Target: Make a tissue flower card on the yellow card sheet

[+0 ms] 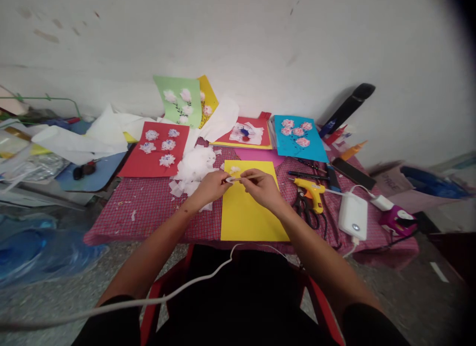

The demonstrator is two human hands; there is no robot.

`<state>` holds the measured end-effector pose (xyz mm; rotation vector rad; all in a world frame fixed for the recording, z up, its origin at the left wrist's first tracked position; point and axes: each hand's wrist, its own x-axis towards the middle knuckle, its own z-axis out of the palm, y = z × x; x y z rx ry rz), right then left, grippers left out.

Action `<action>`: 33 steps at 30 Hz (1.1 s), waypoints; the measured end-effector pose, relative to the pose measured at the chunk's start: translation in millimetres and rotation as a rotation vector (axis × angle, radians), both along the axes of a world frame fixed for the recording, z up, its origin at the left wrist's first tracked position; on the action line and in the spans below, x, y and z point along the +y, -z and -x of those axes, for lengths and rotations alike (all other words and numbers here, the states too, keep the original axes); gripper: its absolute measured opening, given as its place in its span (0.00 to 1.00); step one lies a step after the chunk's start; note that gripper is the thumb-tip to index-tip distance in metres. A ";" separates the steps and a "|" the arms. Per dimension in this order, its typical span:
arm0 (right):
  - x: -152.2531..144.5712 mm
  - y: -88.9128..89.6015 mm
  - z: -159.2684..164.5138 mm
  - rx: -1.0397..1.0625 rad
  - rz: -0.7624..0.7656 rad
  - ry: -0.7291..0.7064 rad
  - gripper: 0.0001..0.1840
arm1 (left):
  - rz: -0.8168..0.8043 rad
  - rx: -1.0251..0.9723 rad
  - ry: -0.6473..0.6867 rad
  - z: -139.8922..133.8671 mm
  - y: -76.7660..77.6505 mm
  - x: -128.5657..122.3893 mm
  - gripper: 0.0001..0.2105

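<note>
My left hand (pixel 214 187) pinches a small piece of white tissue paper (pixel 229 179) between thumb and fingers. In my right hand (pixel 262 187) is a thin stick (pixel 237 179), whose tip meets the tissue; whether it is a pencil or a brush handle I cannot tell. Both hands are over the upper part of a yellow sheet of paper (pixel 253 219). A pale tissue tuft (pixel 234 168) shows near that sheet's top left corner. Beside my left hand lies a heap of white tissue pieces (pixel 195 165).
Tissue-flower sheets stand around: red (pixel 130 155), green (pixel 174 88), blue (pixel 293 150). Tissue with blue and red paint (pixel 245 132) lies behind. On the right are a yellow glue gun (pixel 310 187), scissors (pixel 307 212) and a white power bank (pixel 353 217). A white cable (pixel 197 280) crosses my lap.
</note>
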<state>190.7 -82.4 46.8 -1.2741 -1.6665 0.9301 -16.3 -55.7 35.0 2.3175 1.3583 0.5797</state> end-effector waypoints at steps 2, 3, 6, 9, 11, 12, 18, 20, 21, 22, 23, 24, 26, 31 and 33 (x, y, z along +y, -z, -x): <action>4.4 -6.4 -0.9 -0.040 -0.009 -0.013 0.11 | -0.004 0.022 0.002 -2.6 1.7 5.2 0.10; 6.7 -9.6 -1.2 -0.062 -0.016 -0.017 0.11 | -0.006 0.027 0.004 -4.1 2.3 7.9 0.10; 15.6 -17.7 -1.8 -0.136 -0.053 -0.018 0.10 | 0.007 0.020 0.015 -9.7 3.6 17.0 0.11; 26.8 -23.9 -2.5 -0.218 -0.093 -0.010 0.09 | 0.007 0.021 0.022 -16.6 3.6 26.8 0.10; 33.5 -28.0 -3.4 -0.262 -0.107 0.012 0.08 | -0.006 0.015 0.022 -20.6 3.0 32.2 0.07; 36.0 -29.9 -4.0 -0.280 -0.108 0.021 0.09 | -0.002 -0.001 0.021 -22.0 2.9 34.2 0.06; 38.7 -33.8 -7.2 -0.282 -0.048 0.041 0.11 | 0.168 -0.309 0.023 -22.9 13.6 36.7 0.10; 38.0 -30.4 -8.6 -0.230 -0.020 0.053 0.11 | 0.234 -0.441 0.007 -22.0 20.0 35.8 0.11; 37.7 -28.2 -9.4 -0.200 -0.006 0.056 0.10 | 0.269 -0.495 0.000 -21.6 22.6 35.1 0.12; 37.4 -25.8 -10.3 -0.169 0.007 0.059 0.10 | 0.303 -0.538 -0.006 -21.3 24.6 34.2 0.12; 37.1 -23.6 -11.2 -0.137 0.019 0.063 0.10 | 0.338 -0.570 -0.009 -21.2 25.8 33.2 0.12; 36.6 -21.6 -12.0 -0.108 0.028 0.068 0.10 | 0.373 -0.598 -0.009 -21.2 26.3 31.9 0.12; 34.9 -19.0 -13.5 -0.062 0.039 0.077 0.10 | 0.441 -0.651 -0.013 -21.7 25.3 28.7 0.13; 29.1 -19.3 -15.8 -0.015 0.029 0.081 0.11 | 0.560 -0.746 -0.075 -24.0 19.1 19.8 0.14; 27.3 -19.5 -16.0 -0.005 0.024 0.075 0.12 | 0.570 -0.750 -0.076 -24.5 17.9 17.7 0.13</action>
